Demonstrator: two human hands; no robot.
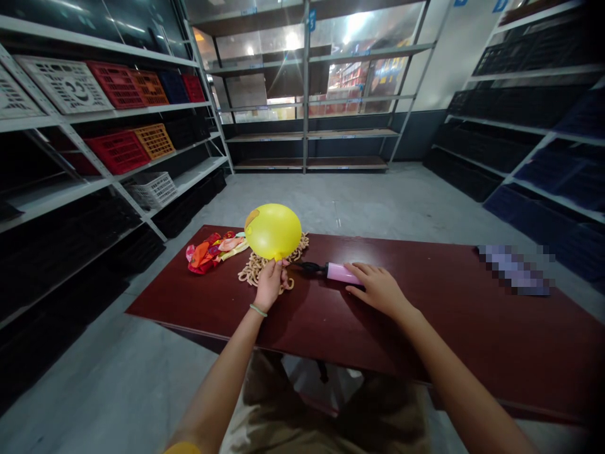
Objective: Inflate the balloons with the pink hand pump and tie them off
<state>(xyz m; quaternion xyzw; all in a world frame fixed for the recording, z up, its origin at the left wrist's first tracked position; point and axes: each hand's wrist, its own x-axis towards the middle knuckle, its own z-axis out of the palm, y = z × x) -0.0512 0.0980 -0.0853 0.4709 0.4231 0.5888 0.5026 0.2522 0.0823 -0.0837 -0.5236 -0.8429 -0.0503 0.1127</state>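
My left hand [270,282] is closed, pinching the neck of an inflated yellow balloon [273,231], which stands up above the fingers. My right hand [378,289] lies palm down over the end of a pink balloon pump [341,273], fingers on its far side and thumb on its near side. The pump's black nozzle end [312,268] points at my left hand, close to the balloon's neck; whether they touch I cannot tell. Beneath the balloon is a heap of tan, curly strips [253,270]. Left of it lies a pile of limp, colourful balloons [212,251].
The dark red table [378,334] stretches across in front of me. A blurred-out purple object [514,270] lies at its right end. Metal shelving with plastic crates [116,85] stands on the left, with more racks at the back [305,135] and right.
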